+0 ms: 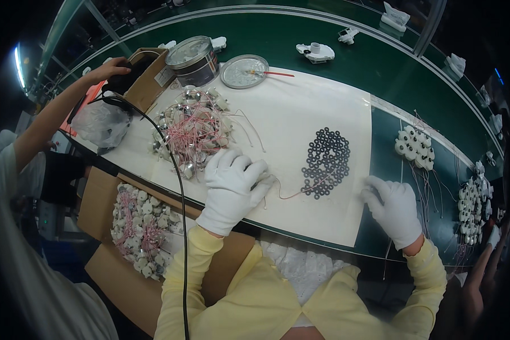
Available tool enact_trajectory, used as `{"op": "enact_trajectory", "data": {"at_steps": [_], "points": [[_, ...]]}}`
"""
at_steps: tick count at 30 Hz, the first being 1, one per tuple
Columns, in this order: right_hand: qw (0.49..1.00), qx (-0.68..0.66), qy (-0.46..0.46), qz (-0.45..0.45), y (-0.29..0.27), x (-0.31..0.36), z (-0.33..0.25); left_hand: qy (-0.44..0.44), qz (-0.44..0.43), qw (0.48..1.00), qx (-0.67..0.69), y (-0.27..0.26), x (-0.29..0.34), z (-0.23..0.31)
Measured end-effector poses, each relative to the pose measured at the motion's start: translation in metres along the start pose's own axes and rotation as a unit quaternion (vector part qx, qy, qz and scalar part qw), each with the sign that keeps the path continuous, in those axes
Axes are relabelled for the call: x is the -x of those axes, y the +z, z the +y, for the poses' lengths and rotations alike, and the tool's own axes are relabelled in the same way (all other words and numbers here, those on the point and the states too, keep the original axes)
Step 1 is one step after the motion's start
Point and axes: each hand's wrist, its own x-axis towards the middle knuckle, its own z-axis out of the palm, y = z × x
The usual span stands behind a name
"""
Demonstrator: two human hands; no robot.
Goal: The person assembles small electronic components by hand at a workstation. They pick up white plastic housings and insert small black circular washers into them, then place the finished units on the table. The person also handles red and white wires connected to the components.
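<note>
Across my bench (pixel 386 141), wired parts (pixel 201 136) are heaped close to my left hand (pixel 229 187), black rings (pixel 326 154) spread toward my right hand (pixel 395 212), probably for easy picking. Both hands curl; whether either grips anything, I cannot tell. One pink wire (pixel 292 198) reaches the rings, its left end lost near my fingers.

Wht-gloved hands (pixel 230 182) — pale-yel. top (pixel 249 303) w/ long slvs (pixel 190 269) — wht garment (pixel 300 269) below.
</note>
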Motion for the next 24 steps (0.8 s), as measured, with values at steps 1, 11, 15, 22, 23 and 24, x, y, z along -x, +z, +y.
{"op": "enact_trajectory", "data": {"at_steps": [1,11,15,22,23,24], "points": [[1.000,0.002,-0.002,0.001,0.001,0.000,0.001,0.008,0.008,1.000,0.002,0.005,0.001,-0.001],[1.000,-0.015,-0.002,-0.009,0.000,-0.004,0.001,0.007,-0.001,0.999,0.033,0.007,0.008,0.001],[0.991,-0.122,0.022,-0.057,-0.006,-0.014,0.000,0.008,-0.019,0.999,0.049,0.003,0.007,-0.001],[0.867,-0.451,0.191,-0.089,0.000,-0.031,-0.002,0.027,0.058,0.998,0.027,-0.001,0.021,0.002],[0.875,-0.442,0.176,-0.088,0.001,-0.034,-0.002,0.036,0.068,0.997,0.033,-0.003,0.024,0.001],[0.883,-0.432,0.160,-0.088,0.002,-0.037,-0.002,0.045,0.078,0.995,0.038,-0.008,0.025,0.001]]}}
